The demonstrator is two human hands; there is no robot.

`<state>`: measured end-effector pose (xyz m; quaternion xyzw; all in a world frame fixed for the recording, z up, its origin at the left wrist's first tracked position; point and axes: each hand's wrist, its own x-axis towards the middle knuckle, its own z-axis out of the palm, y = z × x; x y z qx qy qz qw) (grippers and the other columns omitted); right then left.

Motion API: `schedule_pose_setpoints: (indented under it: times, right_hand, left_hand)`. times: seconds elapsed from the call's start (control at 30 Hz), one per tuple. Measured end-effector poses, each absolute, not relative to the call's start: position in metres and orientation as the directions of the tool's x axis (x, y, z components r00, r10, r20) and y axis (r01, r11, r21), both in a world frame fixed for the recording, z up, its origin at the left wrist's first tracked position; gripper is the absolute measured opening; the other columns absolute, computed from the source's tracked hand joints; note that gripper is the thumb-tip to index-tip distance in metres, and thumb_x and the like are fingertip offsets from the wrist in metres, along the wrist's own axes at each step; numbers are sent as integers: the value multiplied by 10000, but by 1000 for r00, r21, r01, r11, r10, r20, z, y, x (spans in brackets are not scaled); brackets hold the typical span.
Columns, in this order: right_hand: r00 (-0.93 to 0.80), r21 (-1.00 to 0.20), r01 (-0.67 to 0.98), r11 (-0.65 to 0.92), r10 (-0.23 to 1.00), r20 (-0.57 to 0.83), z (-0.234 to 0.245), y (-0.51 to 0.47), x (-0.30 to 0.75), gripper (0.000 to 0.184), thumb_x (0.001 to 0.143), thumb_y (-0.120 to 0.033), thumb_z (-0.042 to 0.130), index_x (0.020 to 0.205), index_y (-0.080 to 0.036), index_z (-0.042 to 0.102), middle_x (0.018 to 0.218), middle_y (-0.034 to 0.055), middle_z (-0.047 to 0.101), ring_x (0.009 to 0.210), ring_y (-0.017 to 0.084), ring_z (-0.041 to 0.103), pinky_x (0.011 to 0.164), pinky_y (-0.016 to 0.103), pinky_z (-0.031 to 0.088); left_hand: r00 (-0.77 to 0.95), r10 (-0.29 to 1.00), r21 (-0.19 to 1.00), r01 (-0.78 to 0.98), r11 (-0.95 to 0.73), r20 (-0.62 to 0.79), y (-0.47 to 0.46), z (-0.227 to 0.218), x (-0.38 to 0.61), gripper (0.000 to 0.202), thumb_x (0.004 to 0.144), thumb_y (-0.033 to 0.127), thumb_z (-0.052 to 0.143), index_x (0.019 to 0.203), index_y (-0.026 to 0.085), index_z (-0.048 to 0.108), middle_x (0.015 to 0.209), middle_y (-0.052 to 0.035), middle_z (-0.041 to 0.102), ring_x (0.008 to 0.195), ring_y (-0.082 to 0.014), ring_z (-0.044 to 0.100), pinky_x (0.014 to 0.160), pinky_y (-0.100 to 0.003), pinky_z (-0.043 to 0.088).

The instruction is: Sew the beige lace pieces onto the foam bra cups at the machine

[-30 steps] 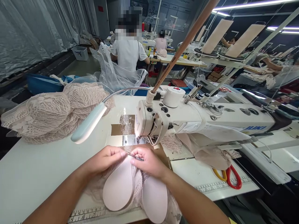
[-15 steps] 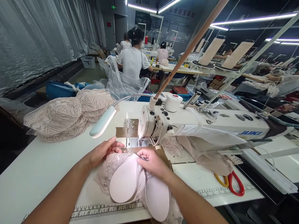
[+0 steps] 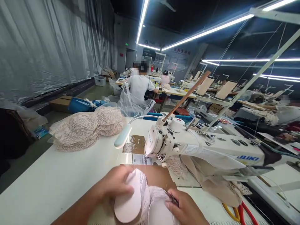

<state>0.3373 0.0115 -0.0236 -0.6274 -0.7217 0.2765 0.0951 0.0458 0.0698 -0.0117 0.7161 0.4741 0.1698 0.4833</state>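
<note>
My left hand [image 3: 118, 184], slightly blurred, grips the upper edge of a smooth, pale cup with its thumb across the front. That cup [image 3: 128, 203] belongs to a lace bra [image 3: 145, 193] in front of the sewing machine [image 3: 173, 140]. In my right hand [image 3: 186, 207] is a thin, dark metal tool [image 3: 172, 198], its exact kind unclear. The right fingers are closed around it beside the second cup [image 3: 160, 214], touching the lace there. Below the needle area lies a brown sheet [image 3: 154, 175], partly under the bra. The bra's lower part runs out of view.
Stacked lace bras [image 3: 86, 128] sit on the table's left. A lamp [image 3: 123, 136] on a bendy neck hangs near the needle. Beige fabric [image 3: 211, 184] lies right of the machine, by yellow-and-red-handled scissors [image 3: 243, 214]. A person in a white shirt [image 3: 140, 87] sits ahead.
Both hands and the bra have moved down, away from the needle. My left hand has gone from beside the lace onto the cup; my right hand has shifted right with the tool.
</note>
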Motion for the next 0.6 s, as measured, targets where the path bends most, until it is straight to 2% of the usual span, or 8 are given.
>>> schedule_pose_setpoints:
  times: [0.1, 0.17, 0.23, 0.33, 0.4, 0.43, 0.5, 0.6]
  right_hand:
    - [-262, -575, 796, 188, 964, -47, -22, 14, 334, 157, 805, -341, 495, 720, -220, 547, 788, 58, 640, 724, 223, 596, 648, 302, 445]
    - [-312, -636, 721, 273, 949, 54, -10, 20, 327, 189, 830, -380, 473, 801, -222, 571, 906, 86, 646, 829, 234, 614, 739, 307, 473]
    - [-361, -696, 661, 280, 932, 32, 1, 26, 312, 230, 876, -397, 422, 870, -224, 574, 895, 77, 657, 832, 220, 628, 768, 295, 483]
    - [-458, -771, 598, 220, 883, -104, 7, 35, 269, 262, 941, -355, 332, 899, -229, 559, 777, 23, 667, 653, 168, 622, 699, 273, 501]
    - [-519, -798, 534, 278, 853, -50, 4, 47, 231, 226, 941, -327, 365, 965, -232, 568, 900, 30, 678, 707, 161, 636, 741, 275, 511]
    - [-534, -800, 486, 352, 844, 47, 2, 55, 211, 230, 940, -294, 358, 958, -230, 579, 896, 33, 676, 779, 173, 641, 786, 284, 509]
    - [-562, -775, 357, 522, 782, 268, 2, 79, 170, 228, 917, -234, 400, 1071, -227, 567, 1083, 61, 649, 1029, 194, 605, 936, 313, 468]
    - [-508, -587, 209, 782, 600, 619, 17, 129, 117, 333, 917, -162, 356, 1208, -210, 511, 1303, 108, 528, 1246, 201, 476, 1073, 374, 364]
  left_hand:
    - [496, 847, 773, 608, -182, -191, 55, 1, 51, 203, 541, 141, 592, 526, 201, 399, 557, 13, 474, 582, -188, 496, 508, -265, 257]
    - [498, 853, 701, 664, -261, -155, 44, 11, 47, 217, 573, 145, 561, 532, 204, 356, 563, 6, 472, 569, -181, 486, 507, -274, 237]
    - [479, 871, 608, 724, -325, -105, 34, 18, 35, 138, 650, 164, 522, 603, 208, 400, 675, -9, 557, 623, -187, 527, 519, -268, 258]
    - [399, 915, 494, 808, -320, -59, 29, 19, 3, 62, 725, 162, 471, 697, 216, 458, 752, -10, 617, 679, -188, 578, 555, -254, 319]
    - [299, 954, 430, 861, -273, 7, 34, 19, -27, 89, 755, 150, 430, 758, 218, 488, 771, -20, 626, 721, -199, 597, 601, -262, 365]
    - [234, 969, 391, 887, -245, 76, 39, 22, -43, 124, 768, 143, 401, 794, 217, 496, 807, -35, 630, 769, -212, 604, 643, -277, 389]
    - [84, 962, 323, 931, -169, 260, 56, 36, -77, 156, 842, 199, 329, 828, 220, 483, 842, -58, 625, 817, -238, 601, 694, -320, 418]
    - [13, 803, 207, 964, -169, 596, 88, 74, -120, 60, 813, 274, 395, 832, 223, 420, 1095, -112, 609, 1027, -287, 565, 830, -379, 433]
